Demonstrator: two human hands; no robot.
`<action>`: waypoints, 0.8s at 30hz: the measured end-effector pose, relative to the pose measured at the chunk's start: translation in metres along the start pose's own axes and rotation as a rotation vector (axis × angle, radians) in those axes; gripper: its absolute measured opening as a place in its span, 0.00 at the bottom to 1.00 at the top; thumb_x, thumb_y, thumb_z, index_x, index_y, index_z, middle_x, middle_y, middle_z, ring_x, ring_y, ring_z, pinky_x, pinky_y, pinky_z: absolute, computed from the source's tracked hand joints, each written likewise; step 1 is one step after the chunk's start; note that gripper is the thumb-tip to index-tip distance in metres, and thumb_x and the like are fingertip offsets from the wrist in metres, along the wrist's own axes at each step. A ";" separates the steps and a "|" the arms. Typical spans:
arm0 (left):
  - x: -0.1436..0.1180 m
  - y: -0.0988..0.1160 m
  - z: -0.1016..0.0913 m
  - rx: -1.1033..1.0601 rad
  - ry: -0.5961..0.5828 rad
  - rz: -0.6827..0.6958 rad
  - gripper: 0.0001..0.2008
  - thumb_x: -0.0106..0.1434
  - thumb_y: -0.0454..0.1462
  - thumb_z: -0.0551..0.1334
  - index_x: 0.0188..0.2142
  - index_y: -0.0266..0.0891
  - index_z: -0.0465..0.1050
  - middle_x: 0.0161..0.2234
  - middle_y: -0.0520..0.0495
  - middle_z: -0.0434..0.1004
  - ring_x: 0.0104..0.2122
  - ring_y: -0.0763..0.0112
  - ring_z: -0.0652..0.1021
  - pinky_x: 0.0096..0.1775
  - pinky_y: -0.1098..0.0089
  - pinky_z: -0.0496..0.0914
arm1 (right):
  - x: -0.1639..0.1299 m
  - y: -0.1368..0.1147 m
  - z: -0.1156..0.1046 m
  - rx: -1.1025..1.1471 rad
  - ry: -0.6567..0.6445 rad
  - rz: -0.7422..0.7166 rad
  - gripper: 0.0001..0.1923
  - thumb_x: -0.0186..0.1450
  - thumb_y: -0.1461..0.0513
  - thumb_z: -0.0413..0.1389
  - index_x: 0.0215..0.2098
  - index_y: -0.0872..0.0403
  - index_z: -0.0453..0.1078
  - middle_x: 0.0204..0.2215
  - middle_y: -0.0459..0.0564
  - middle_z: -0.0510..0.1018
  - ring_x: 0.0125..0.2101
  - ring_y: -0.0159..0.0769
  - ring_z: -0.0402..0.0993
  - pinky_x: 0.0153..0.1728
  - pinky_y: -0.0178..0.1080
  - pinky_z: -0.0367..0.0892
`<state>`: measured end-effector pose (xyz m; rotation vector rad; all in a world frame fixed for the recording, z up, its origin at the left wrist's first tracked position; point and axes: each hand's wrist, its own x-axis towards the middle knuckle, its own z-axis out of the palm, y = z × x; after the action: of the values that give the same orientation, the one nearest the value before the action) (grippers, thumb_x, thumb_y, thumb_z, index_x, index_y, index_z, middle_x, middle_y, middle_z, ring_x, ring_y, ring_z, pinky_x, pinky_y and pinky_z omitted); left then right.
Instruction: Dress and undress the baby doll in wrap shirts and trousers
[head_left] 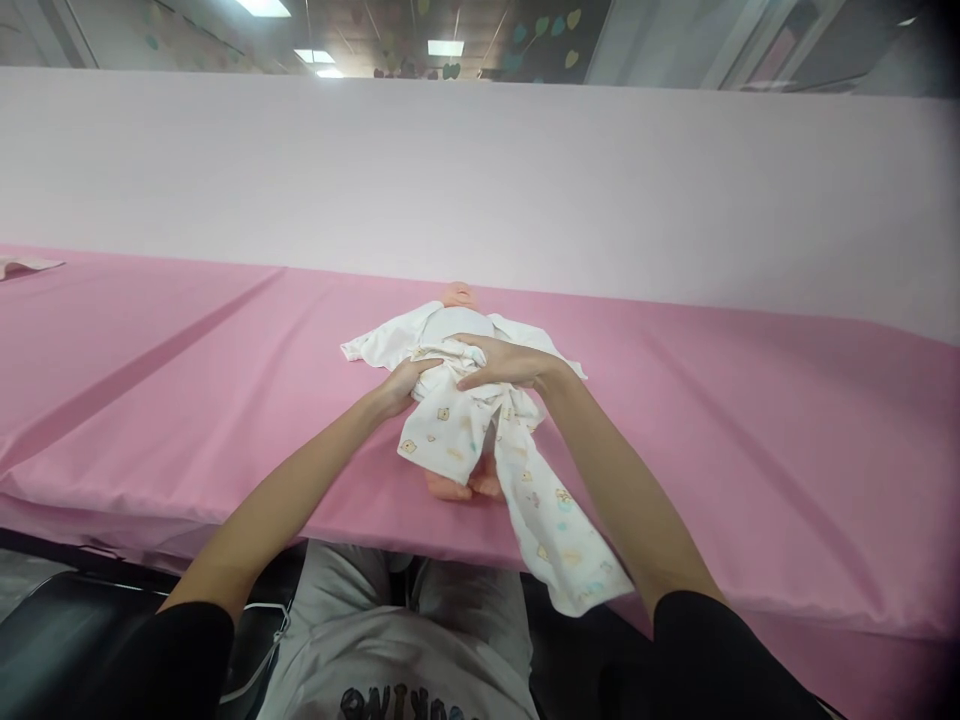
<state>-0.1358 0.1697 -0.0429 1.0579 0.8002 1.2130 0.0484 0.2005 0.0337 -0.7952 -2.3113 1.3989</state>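
Long table (150,400) draped in pink cloth, pale partition behind. Mid-table, baby doll (459,296) on its back, head far, feet (465,487) near, wrapped in white printed baby garment (450,430), one leg trailing over the near edge. Left hand (405,385) pinching garment at the doll's waist, fingers closed on cloth. Right hand (502,365) flat across the belly, fingers (469,345) spread, pressing fabric.

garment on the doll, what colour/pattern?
Cream-white garment with small scattered prints in yellow, teal and pink. Head view, clearest on the leg hanging off the table edge.
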 end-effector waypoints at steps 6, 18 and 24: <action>-0.012 0.008 0.004 0.341 -0.082 0.079 0.25 0.49 0.42 0.71 0.47 0.39 0.74 0.45 0.43 0.78 0.47 0.55 0.76 0.47 0.61 0.69 | -0.004 -0.008 -0.007 -0.064 0.135 0.068 0.25 0.54 0.64 0.61 0.51 0.52 0.70 0.51 0.52 0.73 0.45 0.39 0.72 0.44 0.40 0.69; -0.004 0.004 0.003 0.150 0.047 0.080 0.19 0.49 0.40 0.70 0.41 0.34 0.78 0.40 0.41 0.81 0.41 0.58 0.79 0.44 0.62 0.70 | -0.005 -0.007 -0.009 -0.127 -0.058 0.084 0.15 0.50 0.56 0.66 0.32 0.55 0.74 0.31 0.47 0.78 0.34 0.37 0.73 0.33 0.34 0.67; -0.011 0.007 0.010 0.153 -0.045 0.125 0.26 0.54 0.44 0.68 0.52 0.40 0.73 0.52 0.41 0.75 0.51 0.55 0.74 0.50 0.60 0.68 | 0.002 -0.006 -0.001 0.253 0.072 0.089 0.13 0.50 0.60 0.67 0.32 0.56 0.73 0.31 0.49 0.79 0.33 0.36 0.75 0.36 0.35 0.70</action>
<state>-0.1310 0.1568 -0.0334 1.2717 0.8119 1.2432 0.0462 0.2005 0.0392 -0.8628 -2.0149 1.6322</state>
